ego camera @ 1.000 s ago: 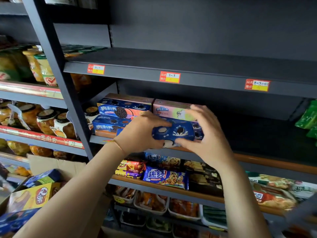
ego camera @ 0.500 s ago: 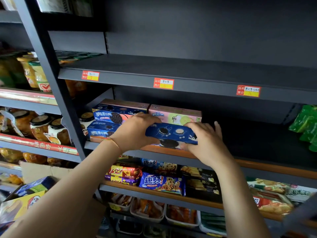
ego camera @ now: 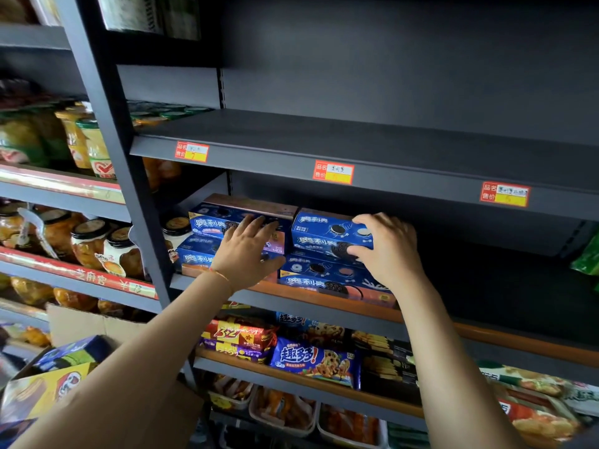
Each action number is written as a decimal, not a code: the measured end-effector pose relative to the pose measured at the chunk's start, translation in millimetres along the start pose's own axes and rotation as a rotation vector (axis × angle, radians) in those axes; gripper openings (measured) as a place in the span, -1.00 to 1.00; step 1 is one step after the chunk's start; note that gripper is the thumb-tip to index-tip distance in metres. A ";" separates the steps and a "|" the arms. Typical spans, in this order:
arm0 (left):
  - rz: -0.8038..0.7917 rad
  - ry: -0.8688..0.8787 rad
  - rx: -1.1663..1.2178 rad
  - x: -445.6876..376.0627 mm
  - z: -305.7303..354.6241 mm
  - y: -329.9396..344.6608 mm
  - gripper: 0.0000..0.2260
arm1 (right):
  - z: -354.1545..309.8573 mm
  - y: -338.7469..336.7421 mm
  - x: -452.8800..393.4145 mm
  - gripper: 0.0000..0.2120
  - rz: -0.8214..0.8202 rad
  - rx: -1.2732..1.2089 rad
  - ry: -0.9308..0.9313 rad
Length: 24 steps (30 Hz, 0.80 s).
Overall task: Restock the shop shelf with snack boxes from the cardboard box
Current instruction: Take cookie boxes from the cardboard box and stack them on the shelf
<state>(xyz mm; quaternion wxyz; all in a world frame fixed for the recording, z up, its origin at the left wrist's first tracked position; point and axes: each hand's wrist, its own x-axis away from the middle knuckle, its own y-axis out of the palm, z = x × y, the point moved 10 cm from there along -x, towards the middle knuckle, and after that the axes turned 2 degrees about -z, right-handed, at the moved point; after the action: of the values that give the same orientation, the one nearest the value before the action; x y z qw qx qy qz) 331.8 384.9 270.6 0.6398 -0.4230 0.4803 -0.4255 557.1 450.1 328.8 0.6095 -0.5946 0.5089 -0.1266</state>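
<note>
Two hands at shelf (ego camera: pixel 324 296): right hand (ego camera: pixel 389 251) grip clasps top blue box (ego camera: pixel 327 233); left hand (ego camera: pixel 248 254) released, fingers spread.

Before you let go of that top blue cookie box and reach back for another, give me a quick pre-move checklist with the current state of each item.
1. Top blue box sits on the lower blue box: ok, stacked and roughly level.
2. Right hand holds its right end: ok, fingers curled round it.
3. Left hand free to move: ok, fingers spread against the left stack, holding nothing.
4. Stack behind the shelf's orange front edge: ok.
5. Space to the right for more boxes: ok, the shelf there is bare.
6. Stock left in the cardboard box: ok, packages visible; count cannot tell.
</note>
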 end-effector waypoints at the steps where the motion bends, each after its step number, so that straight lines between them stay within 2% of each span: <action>1: 0.008 -0.008 0.021 0.8 -1.4 3.6 -0.31 | 0.8 3.5 -3.4 -0.55 -0.002 0.008 0.001; 5: 0.085 -0.030 0.102 2.2 -3.6 6.3 -0.34 | 2.1 14.1 -13.6 -0.56 -0.016 0.010 0.001; 12: 0.122 -0.050 0.129 4.2 -0.8 6.5 -0.38 | 9.3 36.6 -11.0 -0.65 -0.045 0.022 -0.045; 17: 0.086 -0.040 0.094 8.0 -2.1 -1.9 -0.34 | -11.9 28.3 -3.0 -0.69 0.128 -0.081 -0.141; 19: 0.212 -0.010 0.126 21.1 -4.0 -23.6 -0.42 | -43.4 25.3 6.0 -0.76 0.182 -0.207 -0.227; 22: 0.422 -0.022 0.262 63.0 -26.7 -51.3 -0.68 | -107.8 46.0 26.9 -0.87 0.065 -0.490 -0.335; 24: 0.423 -0.114 0.355 98.0 -62.3 -42.4 -0.75 | -153.1 83.2 43.4 -0.92 -0.121 -0.646 -0.351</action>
<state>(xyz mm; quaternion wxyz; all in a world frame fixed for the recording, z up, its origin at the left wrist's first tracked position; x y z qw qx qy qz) 282.5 271.5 274.7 0.8043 -0.2179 0.4393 -0.3356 421.1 347.6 271.8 0.4597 -0.7980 0.3742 0.1088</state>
